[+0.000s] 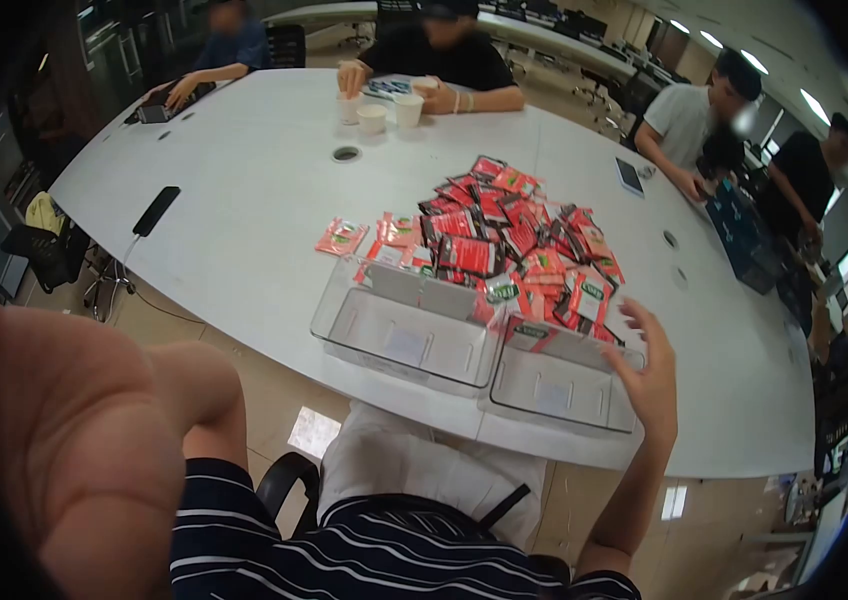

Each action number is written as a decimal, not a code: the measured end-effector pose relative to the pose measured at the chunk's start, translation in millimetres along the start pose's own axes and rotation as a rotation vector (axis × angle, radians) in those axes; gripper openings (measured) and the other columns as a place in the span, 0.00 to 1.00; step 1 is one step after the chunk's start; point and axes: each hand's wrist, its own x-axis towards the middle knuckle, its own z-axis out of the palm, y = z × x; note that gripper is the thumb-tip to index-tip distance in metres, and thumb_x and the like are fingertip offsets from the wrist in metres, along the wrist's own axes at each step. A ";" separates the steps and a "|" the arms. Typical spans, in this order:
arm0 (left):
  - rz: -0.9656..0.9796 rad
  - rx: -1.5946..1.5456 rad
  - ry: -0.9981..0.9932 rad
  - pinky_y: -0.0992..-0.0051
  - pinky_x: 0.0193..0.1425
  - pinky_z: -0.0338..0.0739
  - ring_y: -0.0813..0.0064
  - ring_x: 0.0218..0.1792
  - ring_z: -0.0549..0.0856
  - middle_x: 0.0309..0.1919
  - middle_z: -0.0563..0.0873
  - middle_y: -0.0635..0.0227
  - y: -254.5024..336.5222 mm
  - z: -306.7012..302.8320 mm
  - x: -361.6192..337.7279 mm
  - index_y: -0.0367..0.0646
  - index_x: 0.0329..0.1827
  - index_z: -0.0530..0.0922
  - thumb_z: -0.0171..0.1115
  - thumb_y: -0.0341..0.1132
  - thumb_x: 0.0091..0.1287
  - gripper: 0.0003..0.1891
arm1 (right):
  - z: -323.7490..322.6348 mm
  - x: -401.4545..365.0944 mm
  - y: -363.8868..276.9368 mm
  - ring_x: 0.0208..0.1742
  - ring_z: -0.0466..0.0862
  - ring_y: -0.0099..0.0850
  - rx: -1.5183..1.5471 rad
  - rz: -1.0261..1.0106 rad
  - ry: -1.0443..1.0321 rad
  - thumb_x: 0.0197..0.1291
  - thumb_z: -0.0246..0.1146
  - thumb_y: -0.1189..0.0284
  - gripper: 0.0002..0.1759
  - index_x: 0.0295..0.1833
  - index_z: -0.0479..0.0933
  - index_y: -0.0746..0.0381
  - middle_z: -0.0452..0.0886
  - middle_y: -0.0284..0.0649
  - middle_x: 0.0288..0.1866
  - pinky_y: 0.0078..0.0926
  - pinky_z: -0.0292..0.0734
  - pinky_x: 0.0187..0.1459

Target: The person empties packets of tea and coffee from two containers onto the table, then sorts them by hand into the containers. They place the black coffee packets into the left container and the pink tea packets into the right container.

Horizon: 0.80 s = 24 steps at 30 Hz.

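A heap of red and black sachets [519,225] lies on the white table, several of them with a green logo. Two clear plastic bins stand side by side at the table's near edge: the left bin [394,378] and the right bin [534,415], with nothing but a pale label patch visible in each. My right hand [652,375] is over the right bin's right side, fingers apart, close to the nearest sachets and holding nothing. Very near the camera, my left hand [84,430] is raised with its palm showing. Its fingers are out of sight.
Across the table [244,140], a person in black handles paper cups [372,118]. Another person at far left touches a dark box [166,105]. At right, a person in white is beside a dark blue box [744,235]. A phone [630,176] and a black device [157,211] lie on the table.
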 end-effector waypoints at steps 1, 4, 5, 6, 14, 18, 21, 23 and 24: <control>-0.026 0.018 -0.003 0.50 0.72 0.64 0.48 0.68 0.70 0.65 0.72 0.46 -2.0 0.9 -3.6 0.37 0.64 0.71 0.55 0.46 0.71 0.25 | -4.5 -12.2 11.4 0.60 0.79 0.37 0.036 0.073 0.093 0.60 0.66 0.70 0.28 0.66 0.71 0.60 0.80 0.44 0.59 0.35 0.71 0.60; -0.238 0.092 -0.063 0.49 0.72 0.63 0.47 0.69 0.69 0.66 0.72 0.46 -8.9 10.0 -36.7 0.37 0.64 0.71 0.55 0.47 0.72 0.25 | 4.5 -52.6 52.7 0.62 0.77 0.37 0.204 0.240 0.368 0.69 0.54 0.62 0.24 0.67 0.71 0.61 0.79 0.44 0.61 0.38 0.67 0.63; -0.352 0.130 -0.111 0.49 0.73 0.63 0.47 0.69 0.69 0.66 0.72 0.46 -11.5 14.6 -52.3 0.37 0.64 0.71 0.55 0.47 0.72 0.25 | 12.1 -66.5 64.9 0.63 0.76 0.37 0.298 0.292 0.433 0.71 0.50 0.58 0.26 0.68 0.70 0.61 0.78 0.45 0.63 0.38 0.66 0.65; -0.469 0.153 -0.172 0.49 0.73 0.62 0.47 0.70 0.69 0.67 0.71 0.46 -12.3 21.2 -72.6 0.37 0.64 0.71 0.55 0.47 0.72 0.26 | 19.2 -77.8 74.4 0.64 0.75 0.38 0.394 0.341 0.495 0.74 0.45 0.54 0.29 0.69 0.69 0.61 0.77 0.46 0.64 0.39 0.64 0.66; -1.634 -0.380 0.087 0.58 0.75 0.56 0.58 0.74 0.64 0.73 0.65 0.55 21.9 26.8 -245.1 0.41 0.75 0.60 0.43 0.57 0.73 0.35 | 56.1 -91.3 84.5 0.72 0.66 0.44 0.663 0.384 0.369 0.72 0.35 0.43 0.39 0.76 0.58 0.60 0.64 0.49 0.74 0.43 0.57 0.71; -1.743 -0.411 0.048 0.60 0.75 0.55 0.61 0.74 0.64 0.73 0.67 0.58 22.7 34.9 -234.9 0.45 0.75 0.62 0.48 0.60 0.68 0.38 | 52.9 -97.4 92.0 0.71 0.67 0.44 0.553 0.420 0.354 0.69 0.39 0.41 0.41 0.75 0.58 0.60 0.62 0.48 0.75 0.46 0.61 0.68; -1.715 -0.462 -0.018 0.59 0.75 0.55 0.61 0.74 0.65 0.72 0.68 0.58 19.8 32.1 -241.8 0.45 0.75 0.61 0.52 0.59 0.64 0.40 | 54.0 -92.8 85.4 0.70 0.68 0.44 0.563 0.419 0.376 0.64 0.43 0.35 0.47 0.75 0.57 0.61 0.63 0.50 0.75 0.47 0.63 0.66; -1.721 -0.451 0.017 0.59 0.75 0.56 0.61 0.74 0.65 0.73 0.67 0.58 20.6 30.1 -240.9 0.44 0.75 0.61 0.55 0.58 0.62 0.41 | 57.4 -91.4 83.4 0.71 0.66 0.45 0.583 0.389 0.354 0.60 0.48 0.34 0.51 0.76 0.56 0.61 0.62 0.50 0.75 0.48 0.63 0.66; -1.726 -0.472 0.022 0.59 0.75 0.56 0.60 0.74 0.65 0.73 0.67 0.58 20.6 32.3 -240.6 0.44 0.75 0.61 0.56 0.57 0.60 0.42 | 57.9 -88.7 81.0 0.72 0.65 0.46 0.575 0.374 0.332 0.59 0.52 0.34 0.52 0.77 0.55 0.60 0.61 0.50 0.76 0.49 0.63 0.67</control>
